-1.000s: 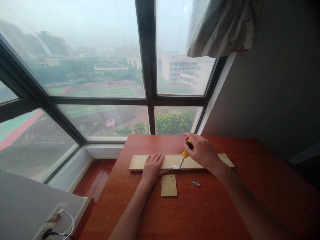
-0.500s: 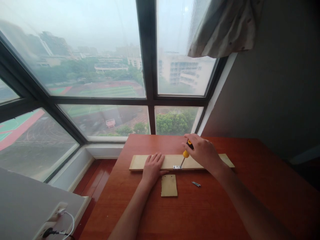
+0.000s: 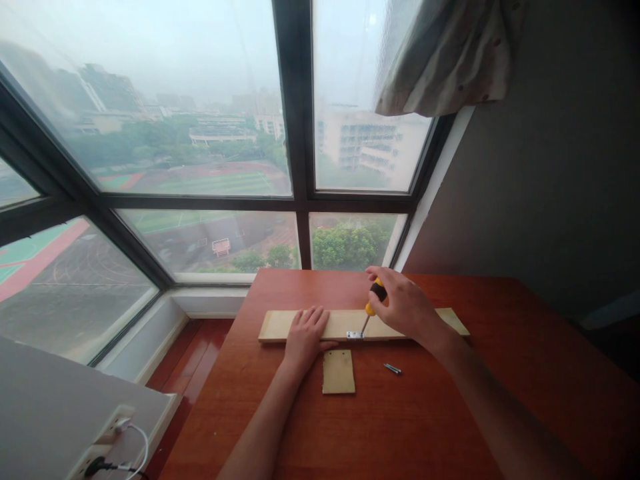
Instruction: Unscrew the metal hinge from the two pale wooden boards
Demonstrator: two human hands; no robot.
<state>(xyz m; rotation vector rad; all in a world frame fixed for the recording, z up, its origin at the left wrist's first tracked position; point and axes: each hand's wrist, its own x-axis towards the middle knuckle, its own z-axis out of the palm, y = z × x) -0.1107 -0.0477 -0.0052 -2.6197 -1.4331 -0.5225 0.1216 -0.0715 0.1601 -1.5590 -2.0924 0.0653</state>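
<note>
wall sockets (image 3: 105,435): past the table's left edge, holding a white plug (image 3: 123,424) and a black plug (image 3: 95,465).
long board (image 3: 277,325): across the table (image 3: 400,427) near its far edge, partly hidden by our hands.
left hand (image 3: 304,339): laid palm-down on the board, fingers slightly spread.
right hand (image 3: 403,301): we pinch the screwdriver (image 3: 371,309) by its handle, tip at the metal fitting (image 3: 354,335) on the board's near edge.
small panel (image 3: 339,371): just off that edge.
metal pins (image 3: 393,369): right of the panel.
</note>
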